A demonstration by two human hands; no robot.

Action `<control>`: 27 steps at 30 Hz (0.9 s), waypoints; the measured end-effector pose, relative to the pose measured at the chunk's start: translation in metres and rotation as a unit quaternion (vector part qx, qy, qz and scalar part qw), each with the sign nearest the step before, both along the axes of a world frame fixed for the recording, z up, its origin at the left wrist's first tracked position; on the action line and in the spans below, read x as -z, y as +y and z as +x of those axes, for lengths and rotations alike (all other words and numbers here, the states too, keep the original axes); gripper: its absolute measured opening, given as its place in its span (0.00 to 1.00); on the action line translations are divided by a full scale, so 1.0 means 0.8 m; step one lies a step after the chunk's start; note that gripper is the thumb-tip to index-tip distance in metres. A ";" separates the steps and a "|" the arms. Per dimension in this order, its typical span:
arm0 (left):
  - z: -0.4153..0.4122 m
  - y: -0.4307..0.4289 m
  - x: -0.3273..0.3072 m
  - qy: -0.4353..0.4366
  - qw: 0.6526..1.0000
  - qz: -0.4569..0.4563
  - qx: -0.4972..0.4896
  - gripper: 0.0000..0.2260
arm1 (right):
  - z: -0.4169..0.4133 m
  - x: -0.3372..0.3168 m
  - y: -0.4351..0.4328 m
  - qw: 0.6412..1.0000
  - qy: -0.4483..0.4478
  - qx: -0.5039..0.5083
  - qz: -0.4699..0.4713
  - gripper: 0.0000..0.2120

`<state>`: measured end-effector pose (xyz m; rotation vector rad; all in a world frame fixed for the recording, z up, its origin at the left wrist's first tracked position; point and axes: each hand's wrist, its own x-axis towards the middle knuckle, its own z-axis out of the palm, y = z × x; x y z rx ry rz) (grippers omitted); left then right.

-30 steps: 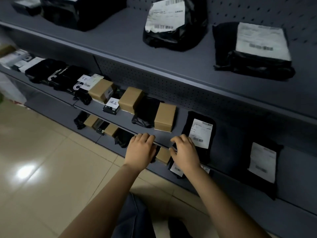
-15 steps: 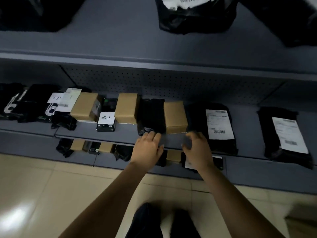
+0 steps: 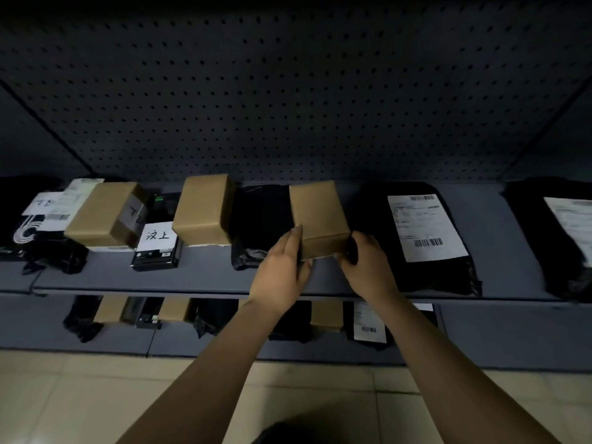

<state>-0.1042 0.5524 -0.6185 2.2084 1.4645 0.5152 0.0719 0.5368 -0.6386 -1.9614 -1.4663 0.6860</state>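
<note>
A small brown cardboard box (image 3: 318, 213) stands on the grey middle shelf (image 3: 192, 280), between a black bag (image 3: 259, 219) and a black mailer with a white shipping label (image 3: 423, 229). My left hand (image 3: 282, 270) holds the box's left front corner, fingers up along its side and thumb at the front. My right hand (image 3: 368, 267) grips the right front corner with curled fingers. The box's bottom edge is partly hidden by my hands.
Two more brown boxes (image 3: 203, 213) (image 3: 102, 213) and a small black box with a handwritten label (image 3: 157, 245) lie to the left. Another labelled black mailer (image 3: 563, 229) is at the right. A lower shelf (image 3: 496, 334) holds more parcels. Pegboard (image 3: 288, 91) backs the shelf.
The view dropped to shelf level and came closer. Both hands rose from the shelf's front edge onto the brown box and took hold of its front corners.
</note>
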 end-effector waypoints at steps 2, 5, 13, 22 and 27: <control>0.005 -0.004 0.004 -0.043 0.999 -0.005 -0.014 0.29 | -0.002 0.002 -0.006 0.999 0.034 0.014 0.023 0.19; 0.006 -0.012 0.006 -0.081 0.996 -0.036 -0.023 0.27 | 0.000 -0.006 -0.025 0.996 0.055 0.023 0.073 0.23; 0.013 -0.029 -0.009 -0.048 0.996 -0.081 -0.004 0.26 | 0.012 -0.029 -0.044 0.984 -0.031 -0.047 0.170 0.16; -0.002 -0.023 -0.025 0.013 1.000 -0.009 0.023 0.27 | -0.001 -0.015 -0.038 0.998 0.058 0.002 -0.005 0.31; -0.024 -0.032 -0.021 -0.077 0.995 -0.067 -0.020 0.31 | -0.018 -0.024 -0.033 0.974 0.217 -0.009 -0.059 0.27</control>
